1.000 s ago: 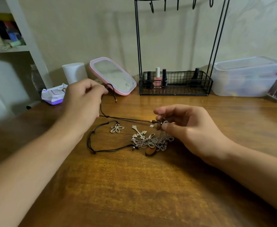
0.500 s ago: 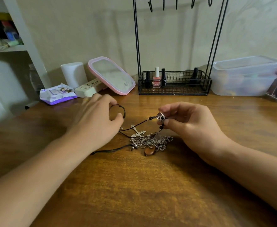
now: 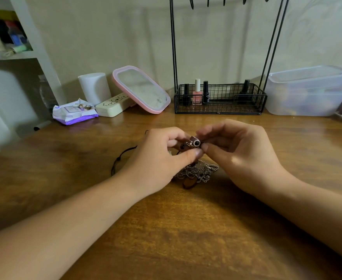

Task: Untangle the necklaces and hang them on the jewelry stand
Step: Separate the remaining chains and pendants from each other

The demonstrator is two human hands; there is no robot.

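Head view: the left hand (image 3: pixel 158 158) and right hand (image 3: pixel 240 152) meet at the middle of the wooden table (image 3: pixel 186 229), fingertips almost touching. Both hands have their fingers curled and pinch a small dark-stoned pendant (image 3: pixel 194 143) held between them above the table surface. A black cord (image 3: pixel 120 158) trails from under the left hand toward the left, lying on the table. Directly near side of the pendant, a tangled pile of silver chains (image 3: pixel 198 172) rests on the table, with a brown oval pendant (image 3: pixel 189 182) at its near edge. The jewelry stand (image 3: pixel 219 98) stands at the far edge, right of centre; its wire basket holds nail polish bottles (image 3: pixel 196 92), and its hooks at the top appear bare. Left of the stand lean a pink-framed mirror (image 3: pixel 142 90), a white cylinder (image 3: pixel 94 87) and a wipes packet (image 3: pixel 74 114). A clear plastic box (image 3: pixel 307 91) sits far right.
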